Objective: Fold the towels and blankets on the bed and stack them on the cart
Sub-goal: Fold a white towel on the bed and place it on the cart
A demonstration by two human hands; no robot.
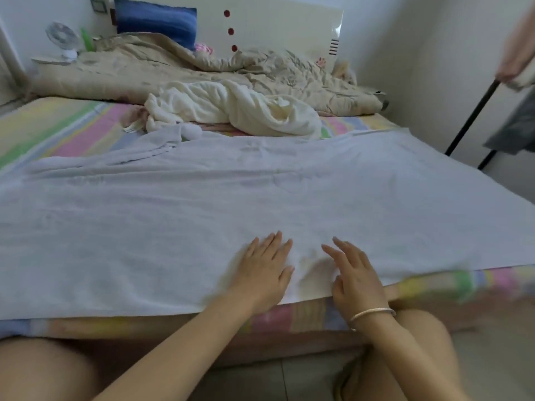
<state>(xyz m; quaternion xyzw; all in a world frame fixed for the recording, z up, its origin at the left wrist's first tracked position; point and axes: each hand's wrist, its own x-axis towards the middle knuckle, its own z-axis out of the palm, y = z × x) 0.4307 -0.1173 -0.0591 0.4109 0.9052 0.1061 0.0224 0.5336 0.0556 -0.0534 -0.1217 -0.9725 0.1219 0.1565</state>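
A large pale blue-white towel [231,192] lies spread flat across the near half of the bed, its near edge along the mattress edge. My left hand [265,270] rests palm down on that near edge, fingers apart. My right hand [354,273], a bangle on its wrist, lies flat beside it, fingers spread, holding nothing. Behind the towel sits a crumpled cream towel [231,108]. A rumpled beige blanket [179,70] lies along the head of the bed. No cart is in view.
The bed has a pastel striped sheet [58,128] and a white headboard [275,27] with a blue pillow [156,21] against it. A small fan [62,39] stands at the far left. A black metal stand [469,117] with hanging cloth is at the right wall.
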